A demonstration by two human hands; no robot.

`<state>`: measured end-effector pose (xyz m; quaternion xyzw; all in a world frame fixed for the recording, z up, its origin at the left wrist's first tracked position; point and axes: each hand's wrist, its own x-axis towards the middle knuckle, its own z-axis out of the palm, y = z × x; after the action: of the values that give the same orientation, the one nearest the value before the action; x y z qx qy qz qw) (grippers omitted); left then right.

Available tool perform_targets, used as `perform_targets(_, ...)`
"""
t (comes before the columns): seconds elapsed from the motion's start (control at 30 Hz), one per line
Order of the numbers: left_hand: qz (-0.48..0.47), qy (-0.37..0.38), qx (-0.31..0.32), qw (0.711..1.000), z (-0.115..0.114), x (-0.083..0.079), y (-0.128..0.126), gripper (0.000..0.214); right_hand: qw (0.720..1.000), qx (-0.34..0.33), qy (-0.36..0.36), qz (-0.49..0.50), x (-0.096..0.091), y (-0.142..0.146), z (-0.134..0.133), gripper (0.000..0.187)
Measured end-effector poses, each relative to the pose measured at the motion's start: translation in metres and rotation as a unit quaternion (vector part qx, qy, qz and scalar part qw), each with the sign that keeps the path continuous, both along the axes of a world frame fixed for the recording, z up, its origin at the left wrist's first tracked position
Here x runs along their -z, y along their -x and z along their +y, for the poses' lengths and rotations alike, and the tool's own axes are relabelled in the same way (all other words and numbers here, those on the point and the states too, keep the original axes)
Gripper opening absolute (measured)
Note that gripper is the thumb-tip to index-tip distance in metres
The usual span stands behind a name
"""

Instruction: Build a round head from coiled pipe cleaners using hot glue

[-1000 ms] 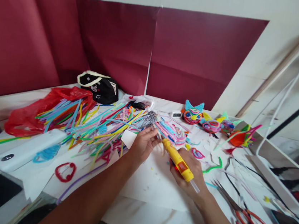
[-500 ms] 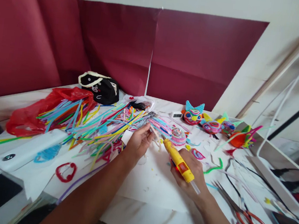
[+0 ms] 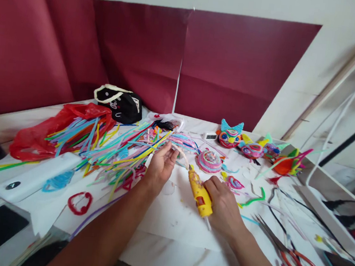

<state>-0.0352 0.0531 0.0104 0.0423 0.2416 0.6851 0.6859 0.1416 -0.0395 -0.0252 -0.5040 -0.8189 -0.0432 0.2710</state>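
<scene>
My left hand is closed on a piece made of coiled pastel pipe cleaners, held just above the table with a pale strand curving down from it. My right hand grips a yellow glue gun, whose nozzle points up and left toward that strand. A round coiled disc in pink and blue lies on the white table just beyond the glue gun.
A heap of coloured pipe cleaners spills from a red plastic bag at left. A black pouch sits at the back. Finished colourful faces stand at back right. Red-handled scissors lie at right, a white power bank at left.
My left hand has lifted the pastel piece up and back, off the round disc, which now lies alone. My right hand has swung the glue gun left and more upright.
</scene>
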Motion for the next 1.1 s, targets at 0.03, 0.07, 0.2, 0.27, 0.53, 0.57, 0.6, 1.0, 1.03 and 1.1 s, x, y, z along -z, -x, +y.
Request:
perform_targets(0.03,0.001,-0.01,-0.008,1.0,0.0,0.001,-0.001,0.017,0.999,0.02,0.029,-0.007,0.001,0.002,0.0,0.02)
perform_targets(0.07,0.006,-0.023,-0.014,1.0,0.0,0.001,-0.001,0.019,0.998,0.038,0.054,-0.013,0.003,0.004,0.0,0.021)
perform_targets(0.2,0.026,-0.064,-0.018,0.997,-0.001,0.005,-0.004,0.021,0.989,0.076,0.123,-0.037,0.013,0.01,0.001,0.025)
perform_targets(0.27,0.03,-0.074,-0.019,0.997,0.0,0.006,-0.004,0.02,0.985,0.078,0.15,-0.04,0.017,0.011,0.001,0.028)
perform_targets(0.53,0.056,-0.107,-0.003,0.993,-0.005,0.007,-0.008,0.013,0.979,-0.021,0.191,0.075,0.014,0.0,0.001,0.05)
perform_targets(0.57,0.062,-0.111,0.006,0.992,-0.007,0.009,-0.01,0.013,0.977,-0.033,0.174,0.118,0.011,-0.001,0.001,0.052)
perform_targets(0.6,0.069,-0.121,0.016,0.99,-0.009,0.01,-0.012,0.014,0.973,-0.033,0.156,0.169,0.007,-0.002,0.001,0.051)
perform_targets(1.0,0.182,-0.241,0.117,0.946,-0.032,0.02,-0.032,0.024,0.801,-0.04,0.232,0.55,-0.004,0.005,0.007,0.031)
perform_targets(1.03,0.188,-0.246,0.12,0.943,-0.033,0.021,-0.033,0.024,0.798,-0.041,0.225,0.558,-0.003,0.004,0.007,0.031)
perform_targets(1.1,0.197,-0.25,0.123,0.94,-0.033,0.021,-0.033,0.024,0.793,-0.033,0.213,0.569,-0.003,0.003,0.007,0.03)
